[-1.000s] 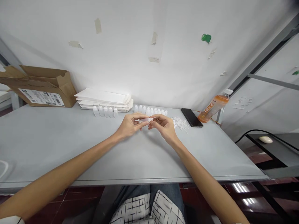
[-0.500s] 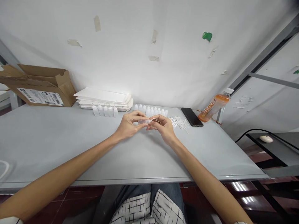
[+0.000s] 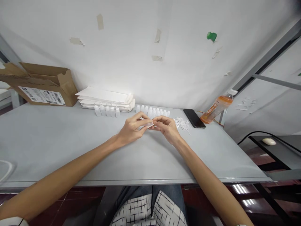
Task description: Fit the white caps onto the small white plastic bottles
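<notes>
Closed around a small translucent bottle (image 3: 148,124) is my left hand (image 3: 134,128), with the bottle lying sideways over the grey table. My right hand (image 3: 166,128) pinches at the bottle's tip end; a small white piece there is mostly hidden by the fingers. Several capped-looking bottles with thin dark needles (image 3: 107,111) stand in a row to the left. Behind my hands stand several more small bottles (image 3: 154,112) without needles. To the right of my right hand lies a pile of small white parts (image 3: 182,124).
A black phone (image 3: 194,118) lies beside a leaning orange drink bottle (image 3: 217,108) at the right. White flat packets (image 3: 105,98) are stacked against the wall, near an open cardboard box (image 3: 44,84). The grey table (image 3: 141,163) ends before my lap.
My fingers have drawn closer together at the bottle's tip, and the white loop seen there earlier is now hidden. The whole view has shifted slightly.
</notes>
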Available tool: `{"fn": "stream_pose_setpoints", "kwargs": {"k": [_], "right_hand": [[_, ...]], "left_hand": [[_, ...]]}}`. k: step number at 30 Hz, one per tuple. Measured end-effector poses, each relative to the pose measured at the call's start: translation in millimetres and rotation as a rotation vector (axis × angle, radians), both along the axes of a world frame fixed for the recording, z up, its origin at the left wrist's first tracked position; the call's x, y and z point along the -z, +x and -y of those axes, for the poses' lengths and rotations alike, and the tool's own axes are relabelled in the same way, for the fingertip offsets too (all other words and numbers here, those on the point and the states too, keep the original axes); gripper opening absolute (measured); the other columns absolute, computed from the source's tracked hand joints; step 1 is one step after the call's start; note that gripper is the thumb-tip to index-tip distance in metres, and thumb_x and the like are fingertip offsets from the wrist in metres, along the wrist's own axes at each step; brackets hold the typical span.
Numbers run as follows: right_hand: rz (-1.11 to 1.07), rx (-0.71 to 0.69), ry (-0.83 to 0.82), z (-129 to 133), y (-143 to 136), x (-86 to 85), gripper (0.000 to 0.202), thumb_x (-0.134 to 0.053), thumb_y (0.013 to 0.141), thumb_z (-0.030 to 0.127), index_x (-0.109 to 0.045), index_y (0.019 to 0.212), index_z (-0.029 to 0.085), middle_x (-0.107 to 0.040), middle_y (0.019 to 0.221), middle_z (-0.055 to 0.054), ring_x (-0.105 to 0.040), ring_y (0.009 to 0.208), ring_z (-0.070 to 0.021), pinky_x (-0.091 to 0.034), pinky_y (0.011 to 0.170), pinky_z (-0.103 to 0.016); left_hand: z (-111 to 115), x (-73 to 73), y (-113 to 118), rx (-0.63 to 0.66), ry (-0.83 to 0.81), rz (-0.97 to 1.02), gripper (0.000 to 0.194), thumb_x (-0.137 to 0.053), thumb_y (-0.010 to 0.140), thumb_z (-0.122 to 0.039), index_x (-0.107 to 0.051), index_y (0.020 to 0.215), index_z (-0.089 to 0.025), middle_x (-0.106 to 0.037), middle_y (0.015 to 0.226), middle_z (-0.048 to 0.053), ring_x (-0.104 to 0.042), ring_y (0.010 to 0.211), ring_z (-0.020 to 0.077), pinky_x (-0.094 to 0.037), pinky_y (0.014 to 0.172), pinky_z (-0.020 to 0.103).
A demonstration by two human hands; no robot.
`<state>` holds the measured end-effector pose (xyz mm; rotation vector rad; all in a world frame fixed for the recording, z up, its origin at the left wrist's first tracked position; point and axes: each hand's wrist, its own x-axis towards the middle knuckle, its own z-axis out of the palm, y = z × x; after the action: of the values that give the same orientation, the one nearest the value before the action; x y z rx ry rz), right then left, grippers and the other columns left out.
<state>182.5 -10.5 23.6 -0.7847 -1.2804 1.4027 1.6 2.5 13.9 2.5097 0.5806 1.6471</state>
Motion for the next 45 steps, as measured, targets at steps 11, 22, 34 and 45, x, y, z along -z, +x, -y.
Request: {"fn": "stream_pose_setpoints", "kwargs": {"k": [11, 22, 34, 45], "right_hand": [[0.227, 0.194, 0.326, -1, 6, -2.5, 0.021, -0.076, 0.074, 0.035, -0.07, 0.086, 0.019, -0.066, 0.083, -0.003, -0.065, 0.074, -0.0153, -0.057, 0.072, -0.034], [0.273, 0.112, 0.247, 1, 5, 0.7, 0.029, -0.072, 0.075, 0.042, -0.072, 0.09, 0.018, -0.065, 0.082, -0.005, -0.064, 0.074, -0.0178, -0.061, 0.063, -0.036], [0.102, 0.04, 0.103, 1, 2, 3.0, 0.027, -0.078, 0.069, 0.037, -0.066, 0.079, 0.015, -0.063, 0.07, -0.002, -0.062, 0.067, -0.0173, -0.061, 0.06, -0.04], [0.075, 0.036, 0.016, -5, 7, 10.3, 0.017, -0.077, 0.068, 0.028, -0.066, 0.074, 0.017, -0.064, 0.072, 0.0, -0.063, 0.066, -0.014, -0.058, 0.079, -0.043]], "left_hand": [[-3, -7.9, -3, -0.059, -0.52, -0.089, 0.034, -0.062, 0.084, -0.04, -0.071, 0.105, -0.015, -0.071, 0.095, 0.007, -0.066, 0.073, 0.0162, -0.059, 0.061, 0.029], [-8, -13.5, -11, 0.052, -0.534, -0.1, 0.027, -0.061, 0.086, -0.038, -0.074, 0.103, -0.021, -0.067, 0.091, 0.006, -0.062, 0.072, 0.0144, -0.053, 0.058, 0.025], [-12, -1.2, -12, 0.045, -0.177, -0.177, 0.024, -0.055, 0.092, -0.022, -0.069, 0.111, -0.02, -0.066, 0.093, 0.007, -0.062, 0.083, 0.0159, -0.05, 0.07, 0.028], [-12, 3.5, -15, 0.017, 0.07, -0.285, 0.032, -0.041, 0.094, -0.012, -0.063, 0.115, -0.024, -0.064, 0.098, 0.01, -0.06, 0.087, 0.0165, -0.051, 0.067, 0.028]]}}
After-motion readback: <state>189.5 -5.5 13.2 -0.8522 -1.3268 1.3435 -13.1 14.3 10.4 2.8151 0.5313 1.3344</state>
